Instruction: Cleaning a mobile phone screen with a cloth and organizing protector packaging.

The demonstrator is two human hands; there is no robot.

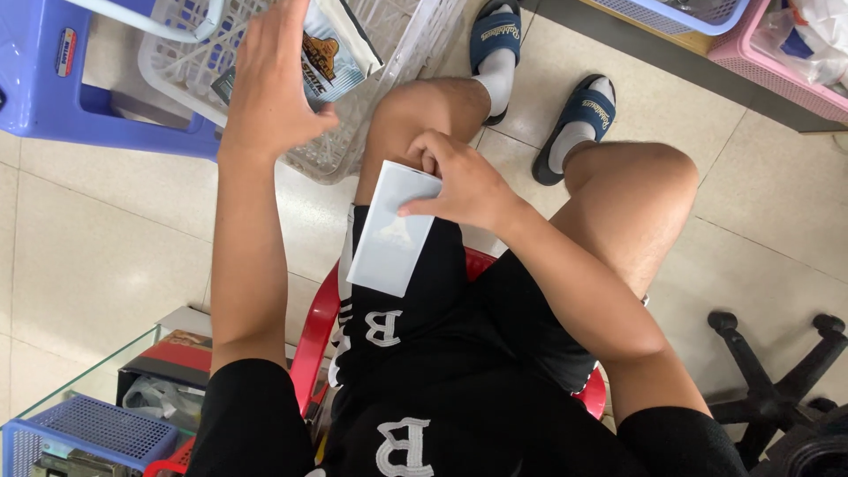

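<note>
My right hand (459, 181) grips the top edge of a flat pale blue-white packet (393, 231) that rests on my left thigh. My left hand (276, 75) reaches forward into a white plastic basket (415, 35) and closes around a light blue pouch with a brown picture (329, 57), thumb in front and fingers behind it. I sit on a red plastic chair (311, 340), in black shorts, with white socks and dark blue slide sandals (579, 119) on the tiled floor.
The white basket leans on a blue plastic stool (53, 88) at the upper left. A pink basket (777, 71) and a blue basket (698, 13) stand at the upper right. A glass case with a blue tray (88, 433) is lower left, a black chair base (777, 389) lower right.
</note>
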